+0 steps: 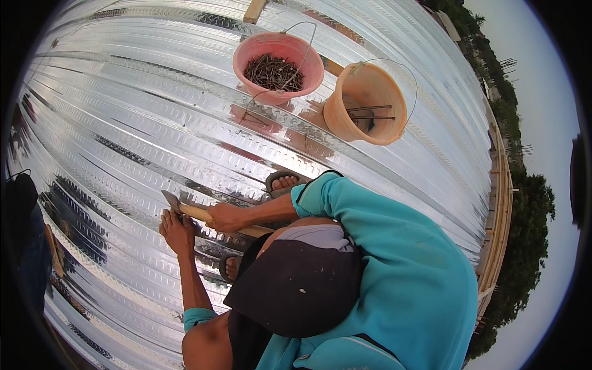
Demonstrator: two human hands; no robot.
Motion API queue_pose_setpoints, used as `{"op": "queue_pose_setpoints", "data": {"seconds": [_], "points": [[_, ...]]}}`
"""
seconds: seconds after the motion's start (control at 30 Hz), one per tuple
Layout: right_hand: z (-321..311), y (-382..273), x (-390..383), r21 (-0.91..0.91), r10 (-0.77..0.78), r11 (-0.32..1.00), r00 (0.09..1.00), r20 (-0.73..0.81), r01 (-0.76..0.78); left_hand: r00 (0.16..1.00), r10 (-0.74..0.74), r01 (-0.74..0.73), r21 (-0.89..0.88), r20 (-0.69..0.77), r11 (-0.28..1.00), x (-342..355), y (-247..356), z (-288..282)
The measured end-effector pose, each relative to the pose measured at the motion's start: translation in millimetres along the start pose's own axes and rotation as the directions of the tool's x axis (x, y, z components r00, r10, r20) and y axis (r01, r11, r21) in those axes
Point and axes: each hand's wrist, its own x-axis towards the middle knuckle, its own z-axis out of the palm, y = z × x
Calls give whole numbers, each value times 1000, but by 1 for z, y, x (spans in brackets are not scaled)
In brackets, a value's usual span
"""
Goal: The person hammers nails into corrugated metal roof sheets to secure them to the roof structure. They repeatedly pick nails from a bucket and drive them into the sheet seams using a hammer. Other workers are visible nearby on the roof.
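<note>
Neither of my own hands is in the picture. A co-worker in a teal shirt [407, 259] and dark cap [296, 287] crouches in front of me, bent over ribbed metal sheets. One of this person's hands [227, 217] grips the wooden handle of a hammer-like tool [196, 213]. Its flat metal head [172, 201] is close above the person's other hand [177, 233], which rests low at the sheet's ribs. Whatever those fingers may pinch is too small to make out. Sandalled feet [285, 182] show beside the arms.
A pink bucket [243, 52] full of nails stands on the sheets [154, 117]. Beside it an orange bucket [336, 114] leans, with a few thin rods inside. A wood piece [254, 11] lies beyond. Another person in jeans [36, 259] is at the left rim. Timber edging [501, 203] runs along the right.
</note>
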Motion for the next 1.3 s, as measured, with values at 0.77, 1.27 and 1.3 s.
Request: {"op": "queue_pose_setpoints", "data": {"seconds": [0.77, 1.27, 1.3], "points": [[-347, 234, -267, -405, 583, 709, 803, -124, -578, 926, 143, -122, -84, 349, 989, -37, -1, -27], [-392, 195, -275, -324, 457, 845, 889, 27, -425, 985, -68, 136, -468, 159, 873, -2, 28, -71], [-403, 193, -280, -162, 602, 793, 796, 66, -587, 985, -59, 131, -480, 162, 867, 9, 42, -81]]}}
